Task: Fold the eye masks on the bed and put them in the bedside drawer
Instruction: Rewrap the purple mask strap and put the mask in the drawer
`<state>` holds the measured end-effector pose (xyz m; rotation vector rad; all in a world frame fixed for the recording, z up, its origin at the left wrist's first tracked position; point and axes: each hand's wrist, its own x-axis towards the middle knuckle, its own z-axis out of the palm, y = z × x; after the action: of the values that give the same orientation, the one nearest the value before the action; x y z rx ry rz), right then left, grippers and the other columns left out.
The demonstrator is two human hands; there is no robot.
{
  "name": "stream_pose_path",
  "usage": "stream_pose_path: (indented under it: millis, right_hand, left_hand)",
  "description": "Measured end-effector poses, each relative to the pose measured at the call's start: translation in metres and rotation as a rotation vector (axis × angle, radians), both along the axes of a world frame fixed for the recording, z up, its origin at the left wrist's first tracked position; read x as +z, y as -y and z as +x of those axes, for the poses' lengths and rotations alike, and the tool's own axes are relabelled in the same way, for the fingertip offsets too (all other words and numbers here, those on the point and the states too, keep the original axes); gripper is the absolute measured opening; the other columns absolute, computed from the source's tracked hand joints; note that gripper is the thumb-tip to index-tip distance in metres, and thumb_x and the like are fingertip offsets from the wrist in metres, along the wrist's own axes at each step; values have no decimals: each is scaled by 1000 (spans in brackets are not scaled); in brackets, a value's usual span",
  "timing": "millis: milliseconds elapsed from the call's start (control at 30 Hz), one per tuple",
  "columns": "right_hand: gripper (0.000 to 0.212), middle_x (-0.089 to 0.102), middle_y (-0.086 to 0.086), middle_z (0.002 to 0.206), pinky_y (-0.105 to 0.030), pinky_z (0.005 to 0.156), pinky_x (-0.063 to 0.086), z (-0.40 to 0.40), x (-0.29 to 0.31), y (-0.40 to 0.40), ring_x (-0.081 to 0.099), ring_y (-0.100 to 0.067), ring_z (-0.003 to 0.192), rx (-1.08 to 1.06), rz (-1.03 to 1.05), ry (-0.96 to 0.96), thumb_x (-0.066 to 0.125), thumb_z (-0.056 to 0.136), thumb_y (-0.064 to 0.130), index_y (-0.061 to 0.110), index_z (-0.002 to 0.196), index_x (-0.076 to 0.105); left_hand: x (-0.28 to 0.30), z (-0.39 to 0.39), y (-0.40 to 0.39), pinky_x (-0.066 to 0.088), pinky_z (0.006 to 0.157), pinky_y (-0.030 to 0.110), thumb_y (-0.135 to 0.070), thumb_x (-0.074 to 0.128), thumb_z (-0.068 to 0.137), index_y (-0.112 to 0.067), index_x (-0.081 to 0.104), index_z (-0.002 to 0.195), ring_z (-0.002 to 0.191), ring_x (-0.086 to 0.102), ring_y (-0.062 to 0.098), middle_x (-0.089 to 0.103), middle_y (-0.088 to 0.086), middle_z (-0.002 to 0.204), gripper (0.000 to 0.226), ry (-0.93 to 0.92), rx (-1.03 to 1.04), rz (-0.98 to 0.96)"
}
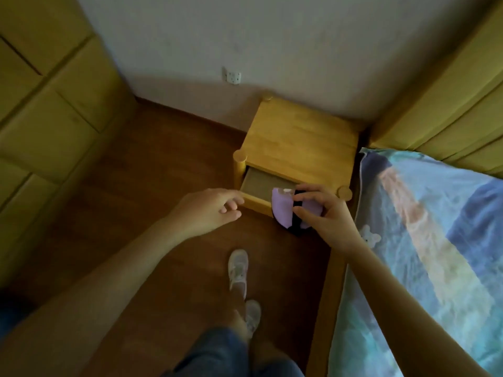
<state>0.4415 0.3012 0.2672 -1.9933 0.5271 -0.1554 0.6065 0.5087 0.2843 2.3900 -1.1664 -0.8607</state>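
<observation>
1. My left hand (209,210) hangs relaxed with fingers loose, holding nothing, right by the open drawer (258,186) front.
2. My right hand (325,213) pinches the folded purple eye mask (285,210) over the drawer's right end.
3. Bed (435,240) sits on the right.

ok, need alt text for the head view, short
A person's right hand pinches a folded purple and black eye mask at the front edge of a partly open drawer in a wooden bedside table. The left hand hangs open near the drawer's front, with a bed at right.
</observation>
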Motion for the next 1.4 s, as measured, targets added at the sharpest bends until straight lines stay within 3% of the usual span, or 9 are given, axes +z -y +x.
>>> stream_pose_path:
  millis: [133, 300, 433, 567, 800, 1000, 1100, 1233, 1400]
  right_hand:
    - [18, 59, 3, 122, -36, 95, 48, 45, -57, 26, 54, -7, 116, -47, 90, -42, 70, 84, 12, 17, 101, 72]
    - [18, 58, 9, 114, -25, 89, 47, 90, -126, 57, 52, 12, 104, -89, 146, -88, 70, 83, 9, 13, 100, 71]
    - [19, 59, 3, 116, -29, 89, 48, 111, -184, 83, 55, -3, 107, -135, 179, -120, 70, 82, 5, 9, 100, 71]
    - [23, 60, 0, 115, -32, 91, 50, 122, -244, 103, 56, -10, 109, -120, 197, -179, 69, 80, -1, 9, 101, 70]
    - [29, 57, 2, 116, 0, 83, 38, 131, -332, 115, 51, -1, 106, -165, 225, -268, 65, 80, -7, 15, 99, 68]
    - [29, 60, -2, 112, -10, 84, 41, 137, -394, 130, 52, -9, 103, -302, 255, -366, 61, 81, -10, 16, 92, 68]
    - [29, 60, 0, 105, -25, 84, 43, 144, -411, 138, 53, -11, 101, -394, 303, -398, 58, 81, -12, 15, 90, 66]
    - [30, 58, -1, 108, -19, 78, 40, 150, -433, 144, 49, -10, 105, -336, 308, -442, 52, 83, -15, 7, 97, 66]
    - [39, 60, -16, 116, -13, 75, 38, 147, -458, 147, 52, -19, 106, -114, 182, -478, 50, 74, -23, -1, 101, 67]
  left_hand:
    - [-46, 40, 46, 46, 68, 25, -42, 52, 91, -35, 56, 116, 89, 58, -1, 61, -19, 107, 26, -48, -15, 77]
    - [-95, 79, 101, 42, 65, 24, -42, 53, 92, -33, 57, 114, 91, 58, 3, 62, -20, 100, 24, -109, -5, 104]
    - [-146, 97, 134, 50, 78, 34, -41, 51, 92, -33, 56, 118, 96, 60, 6, 64, -16, 108, 27, -166, 16, 134]
    - [-207, 107, 156, 51, 79, 37, -40, 52, 93, -31, 56, 118, 94, 60, 8, 64, -15, 107, 27, -227, 17, 182]
    - [-298, 112, 177, 51, 81, 39, -37, 53, 92, -28, 57, 119, 94, 60, 12, 64, -10, 109, 29, -276, 74, 178]
    - [-343, 108, 190, 44, 67, 20, -30, 54, 94, -18, 57, 122, 91, 60, 12, 64, -5, 104, 30, -330, 76, 141]
    - [-358, 109, 193, 52, 75, 31, -31, 53, 94, -18, 57, 122, 90, 61, 12, 65, -5, 103, 32, -343, 65, 144]
    - [-373, 113, 198, 53, 79, 39, -34, 53, 93, -21, 58, 121, 91, 61, 11, 65, -7, 103, 31, -304, 61, 151]
    - [-385, 116, 204, 52, 80, 40, -39, 52, 91, -29, 58, 116, 92, 60, 7, 63, -15, 99, 28, -251, 60, 158]
